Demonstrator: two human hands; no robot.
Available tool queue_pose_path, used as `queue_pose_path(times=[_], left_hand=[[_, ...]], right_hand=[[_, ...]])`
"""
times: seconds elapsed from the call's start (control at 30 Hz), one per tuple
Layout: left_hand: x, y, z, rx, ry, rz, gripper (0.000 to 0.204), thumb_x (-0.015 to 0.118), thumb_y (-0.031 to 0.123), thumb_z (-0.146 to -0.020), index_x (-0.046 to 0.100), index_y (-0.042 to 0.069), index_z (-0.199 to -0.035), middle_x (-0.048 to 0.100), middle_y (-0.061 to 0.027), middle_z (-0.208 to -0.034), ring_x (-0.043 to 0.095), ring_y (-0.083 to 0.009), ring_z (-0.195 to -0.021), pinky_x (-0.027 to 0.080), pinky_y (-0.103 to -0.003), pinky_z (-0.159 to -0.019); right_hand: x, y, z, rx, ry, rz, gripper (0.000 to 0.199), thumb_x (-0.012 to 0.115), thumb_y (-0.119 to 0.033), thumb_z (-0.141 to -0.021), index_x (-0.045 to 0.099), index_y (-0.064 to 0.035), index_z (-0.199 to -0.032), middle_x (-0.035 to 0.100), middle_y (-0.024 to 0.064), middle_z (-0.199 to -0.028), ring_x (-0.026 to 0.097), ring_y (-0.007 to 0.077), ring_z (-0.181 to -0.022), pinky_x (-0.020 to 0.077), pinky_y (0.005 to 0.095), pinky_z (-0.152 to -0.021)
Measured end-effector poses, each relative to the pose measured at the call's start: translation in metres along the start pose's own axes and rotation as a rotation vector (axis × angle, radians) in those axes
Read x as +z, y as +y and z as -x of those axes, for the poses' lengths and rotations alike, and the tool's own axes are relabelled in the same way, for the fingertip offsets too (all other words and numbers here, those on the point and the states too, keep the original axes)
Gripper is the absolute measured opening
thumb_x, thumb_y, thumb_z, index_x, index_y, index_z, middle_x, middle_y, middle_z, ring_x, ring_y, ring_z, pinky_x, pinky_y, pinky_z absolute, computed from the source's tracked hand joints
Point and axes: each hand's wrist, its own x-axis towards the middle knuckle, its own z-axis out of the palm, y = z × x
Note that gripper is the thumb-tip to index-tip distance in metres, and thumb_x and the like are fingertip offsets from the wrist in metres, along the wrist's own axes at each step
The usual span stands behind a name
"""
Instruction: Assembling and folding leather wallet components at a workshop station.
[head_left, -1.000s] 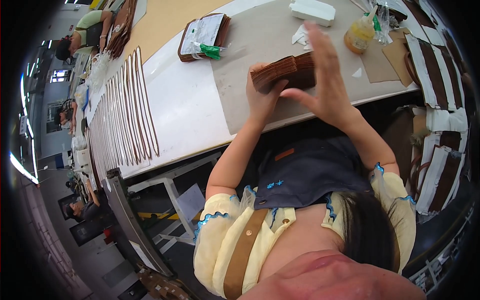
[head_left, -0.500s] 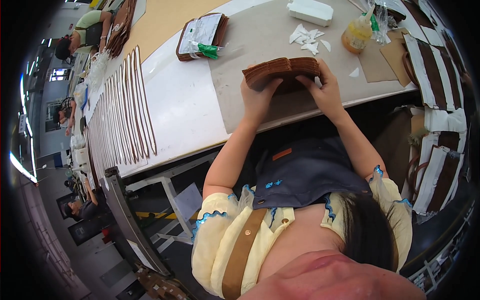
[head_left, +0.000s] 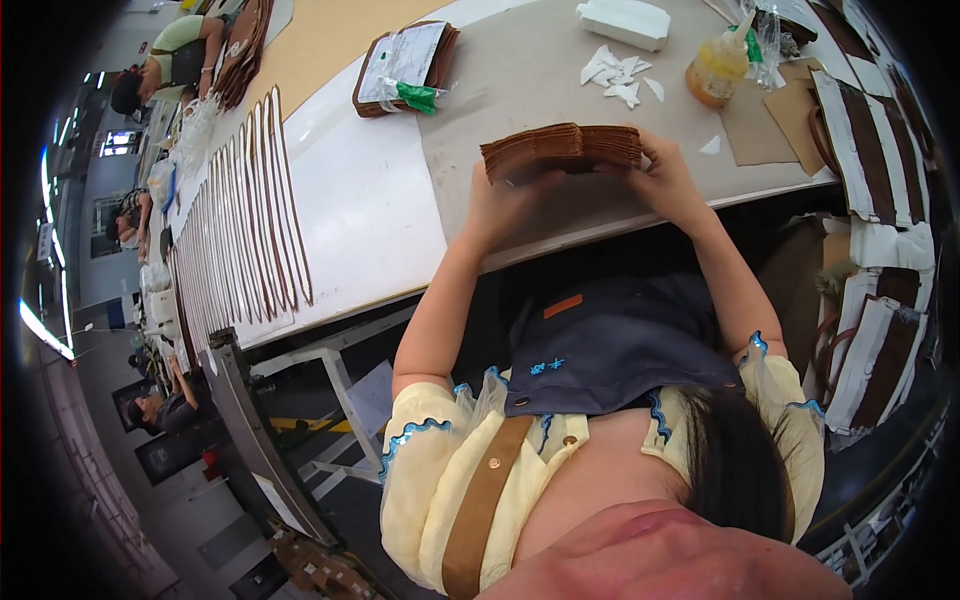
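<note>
A thick stack of thin brown leather pieces [head_left: 560, 148] stands on edge on the grey mat [head_left: 520, 80] of the work table. My left hand [head_left: 500, 205] grips the stack's left end from below. Over at the right end, my right hand [head_left: 668, 178] clasps it with fingers curled over the top. Both forearms reach up from my lap, where a dark blue apron lies.
A yellow glue bottle [head_left: 715, 68], white paper scraps [head_left: 615, 70] and a white block [head_left: 625, 20] sit behind the stack. A brown bundle with a clear bag [head_left: 405, 65] lies farther left. Long brown strips [head_left: 245, 230] line the white tabletop. Brown-and-white panels [head_left: 880, 130] pile up at right. Other people work at far left.
My right hand, raised open above the stack a second ago, has come down and closed on its right end. The stack now sits squared between both hands.
</note>
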Motion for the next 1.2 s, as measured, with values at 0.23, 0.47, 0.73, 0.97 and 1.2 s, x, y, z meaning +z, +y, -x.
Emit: queue_pose_path(times=[0.23,0.47,0.73,0.97,1.2], left_hand=[[0.001,-0.024,-0.01,0.262,0.033,-0.178,0.041,0.089,0.011,-0.086,0.075,0.001,-0.124,0.081,-0.0114,-0.111,0.076,-0.0201,-0.101,0.058,-0.036,-0.092],[-0.015,-0.008,-0.012,0.18,-0.056,-0.109,0.043,0.09,0.016,-0.087,0.072,0.001,-0.124,0.08,-0.0117,-0.112,0.075,-0.0181,-0.098,0.058,-0.036,-0.088],[-0.033,0.01,-0.022,-0.176,-0.264,0.432,0.048,0.074,0.033,-0.104,0.067,-0.002,-0.137,0.076,-0.0104,-0.125,0.072,-0.0172,-0.111,0.055,-0.037,-0.104],[0.025,0.01,-0.002,-0.277,0.056,0.934,0.05,0.068,0.037,-0.109,0.058,0.004,-0.145,0.069,-0.0047,-0.137,0.065,-0.0166,-0.126,0.05,-0.037,-0.11],[-0.004,0.023,-0.003,0.078,0.059,0.45,0.037,0.074,0.014,-0.105,0.063,-0.001,-0.137,0.072,-0.0036,-0.122,0.064,-0.0116,-0.113,0.051,-0.03,-0.101]], right_hand=[[0.009,0.003,0.0,0.09,0.036,-0.155,0.036,0.075,0.006,-0.095,0.07,0.0001,-0.13,0.078,0.0048,-0.108,0.068,0.0105,-0.101,0.0549,0.0303,-0.097],[-0.006,-0.02,-0.009,0.023,0.069,-0.01,0.038,0.081,-0.012,-0.097,0.07,0.0015,-0.13,0.078,0.0051,-0.108,0.067,0.0096,-0.094,0.0553,0.0281,-0.088],[-0.007,-0.028,-0.009,0.329,0.165,-0.462,0.039,0.07,-0.028,-0.108,0.067,0.0008,-0.134,0.076,0.0047,-0.114,0.071,0.0099,-0.101,0.059,0.0286,-0.085],[0.027,-0.021,0.005,0.365,0.454,-0.655,0.041,0.073,-0.023,-0.106,0.064,-0.0008,-0.139,0.073,0.0066,-0.126,0.071,0.0118,-0.109,0.0599,0.031,-0.093],[0.003,-0.002,0.004,0.22,0.25,-0.531,0.036,0.078,-0.007,-0.099,0.068,-0.0017,-0.133,0.073,0.0046,-0.127,0.067,0.012,-0.118,0.0549,0.0287,-0.1]])
